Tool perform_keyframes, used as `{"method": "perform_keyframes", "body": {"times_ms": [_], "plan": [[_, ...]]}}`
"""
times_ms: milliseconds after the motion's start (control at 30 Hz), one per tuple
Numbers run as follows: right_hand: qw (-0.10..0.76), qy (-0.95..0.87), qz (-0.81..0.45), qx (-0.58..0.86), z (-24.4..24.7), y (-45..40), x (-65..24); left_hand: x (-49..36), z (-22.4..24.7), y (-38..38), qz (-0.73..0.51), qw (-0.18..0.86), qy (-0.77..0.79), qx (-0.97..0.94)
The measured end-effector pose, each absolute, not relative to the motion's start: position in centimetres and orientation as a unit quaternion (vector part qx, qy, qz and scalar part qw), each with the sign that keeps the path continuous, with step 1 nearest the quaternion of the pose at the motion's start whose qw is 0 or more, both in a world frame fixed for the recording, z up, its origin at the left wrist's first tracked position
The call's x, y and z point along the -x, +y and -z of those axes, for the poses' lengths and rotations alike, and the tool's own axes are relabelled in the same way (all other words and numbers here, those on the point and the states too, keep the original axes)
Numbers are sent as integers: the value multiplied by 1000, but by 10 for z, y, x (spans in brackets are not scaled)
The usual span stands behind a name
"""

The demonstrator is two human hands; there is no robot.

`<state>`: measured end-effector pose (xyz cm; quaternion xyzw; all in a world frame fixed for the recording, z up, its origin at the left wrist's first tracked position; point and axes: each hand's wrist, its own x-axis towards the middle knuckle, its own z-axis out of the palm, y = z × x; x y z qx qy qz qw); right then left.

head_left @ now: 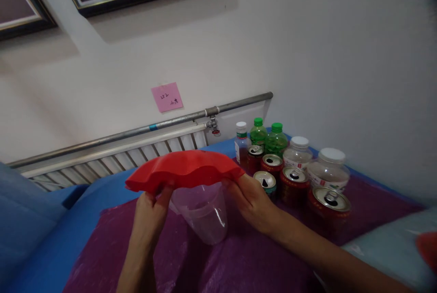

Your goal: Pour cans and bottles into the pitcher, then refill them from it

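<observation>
A thin red plastic bag [187,165] is held up and stretched sideways between my two hands, its lower edge wavy. My left hand [155,199] pinches it near its left end, thumb against the near side. Toward the other end, my right hand [244,197] grips it, with the fingertips partly hidden behind the red plastic. Below and just beyond it, a translucent plastic bin [208,220] stands on the purple sheet [170,261]. The red bag hides part of the bin's top.
Several opened drink cans [295,184] stand to the right, along with green-capped bottles [276,138] and white-lidded clear jars [329,170]. A radiator [119,161] and a metal pipe [129,133] run along the wall. A pink note [167,97] is stuck above them.
</observation>
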<state>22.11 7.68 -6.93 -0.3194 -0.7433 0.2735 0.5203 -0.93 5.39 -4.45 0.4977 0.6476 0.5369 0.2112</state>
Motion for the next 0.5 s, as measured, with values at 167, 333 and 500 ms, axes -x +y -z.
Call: {"method": "perform_keyframes", "body": {"times_ms": [167, 333, 500], "plan": [[528, -747, -259, 310, 70, 77, -220, 9, 44, 52, -539, 215, 646, -496], [530, -745, -260, 310, 70, 77, -221, 10, 43, 52, -524, 210, 660, -495], [523, -748, -258, 318, 70, 76, -222, 9, 43, 54, -538, 220, 640, -502]]}}
